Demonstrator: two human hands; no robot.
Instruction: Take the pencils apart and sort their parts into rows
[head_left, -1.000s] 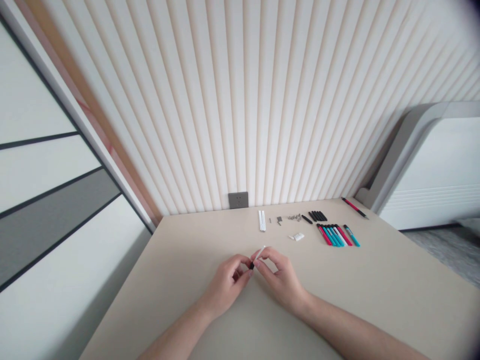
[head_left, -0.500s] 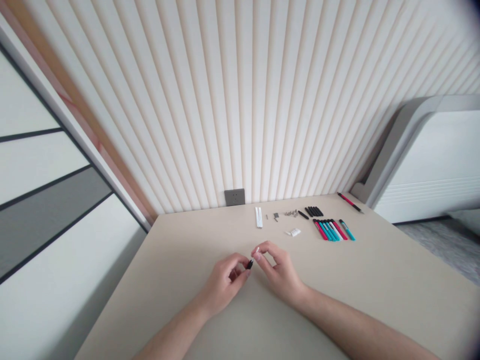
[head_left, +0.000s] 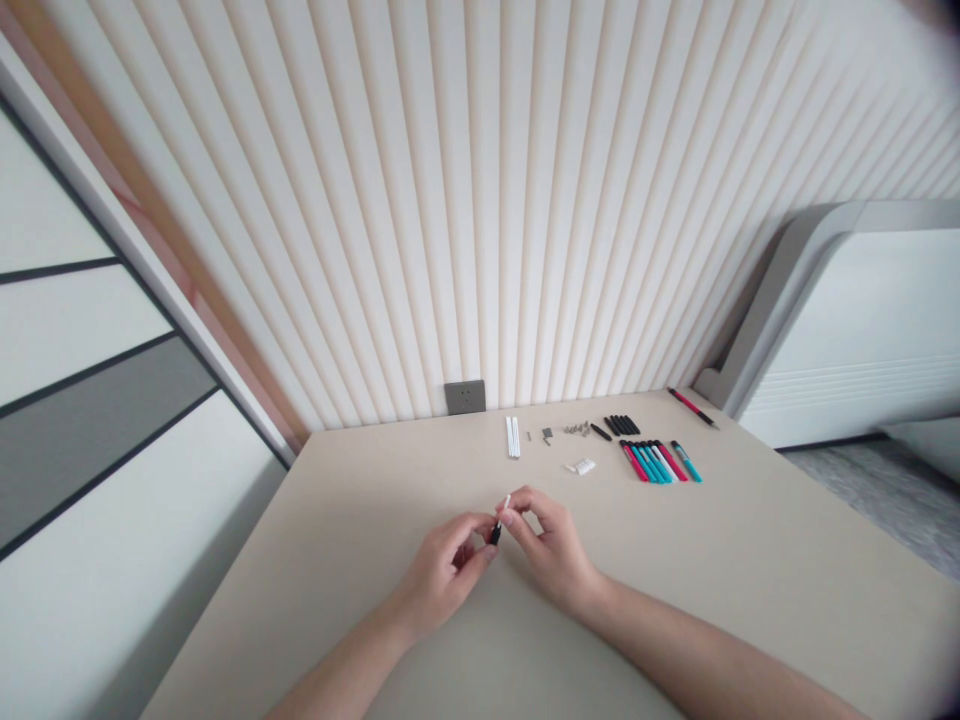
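Near the middle of the table, my left hand point(head_left: 448, 562) pinches a short black pen part point(head_left: 495, 536) between thumb and fingers. My right hand point(head_left: 553, 542) is closed on a small white pen piece point(head_left: 507, 501), its tip poking up past the fingertips. The lower end of the white piece meets the top of the black part; whether it sits inside cannot be made out. Beyond my right hand lies a little cluster of similar white pieces point(head_left: 582, 467).
Towards the wall lie white refills point(head_left: 513, 438), metal clips point(head_left: 547, 435), springs point(head_left: 577, 429) and black pen parts point(head_left: 622, 425). Pink, teal and white pen barrels point(head_left: 655, 462) are lined up at the right, below a red-and-black pen point(head_left: 691, 407). A dark socket point(head_left: 465, 397) is on the wall.
The white piece and the black part have come together, nearly in line. Both hands are slightly closer to each other. The view has shifted a little.
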